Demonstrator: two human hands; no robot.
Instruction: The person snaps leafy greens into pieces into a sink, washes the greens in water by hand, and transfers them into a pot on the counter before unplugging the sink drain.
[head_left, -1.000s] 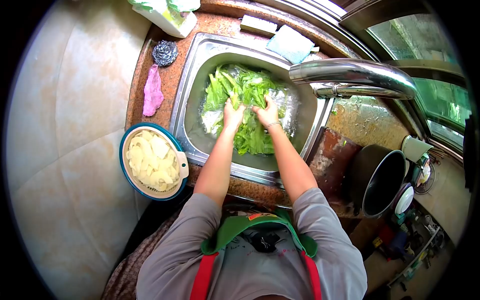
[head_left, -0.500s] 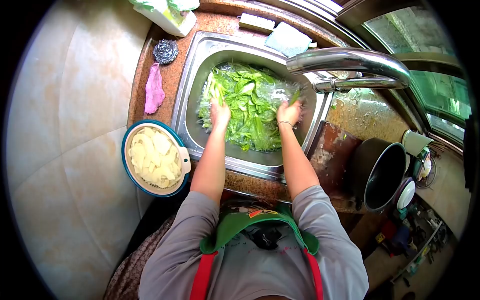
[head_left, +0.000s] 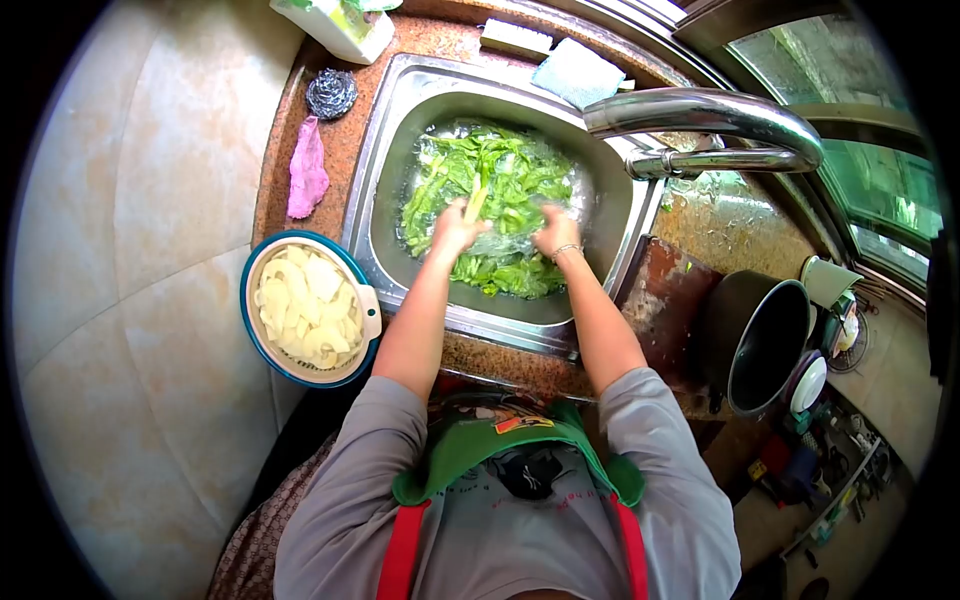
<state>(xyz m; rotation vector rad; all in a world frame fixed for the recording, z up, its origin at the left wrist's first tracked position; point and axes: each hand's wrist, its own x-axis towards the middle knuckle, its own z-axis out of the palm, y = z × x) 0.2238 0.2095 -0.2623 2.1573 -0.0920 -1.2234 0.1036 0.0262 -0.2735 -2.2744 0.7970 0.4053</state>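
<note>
Leafy greens (head_left: 510, 170) float and lie in water inside the steel sink (head_left: 597, 290). My left hand (head_left: 457, 232) is closed round a pale green stalk of the greens, which points up and away from the fingers. On the right side of the pile, my right hand (head_left: 554, 232) is at the water among the leaves. Motion smears its fingers, so I cannot make out their grip. Splashing water shows between the two hands.
A chrome faucet (head_left: 710, 112) arches over the sink's right corner. Left stands a colander of pale slices (head_left: 308, 310). A steel scourer (head_left: 331, 94), pink cloth (head_left: 308, 172) and blue sponge cloth (head_left: 578, 73) lie round the rim. A dark pot (head_left: 765, 345) sits right.
Both hands have come inward from the sides of the greens, closer together. A stalk now shows in my left hand. The leaves have shifted in the water.
</note>
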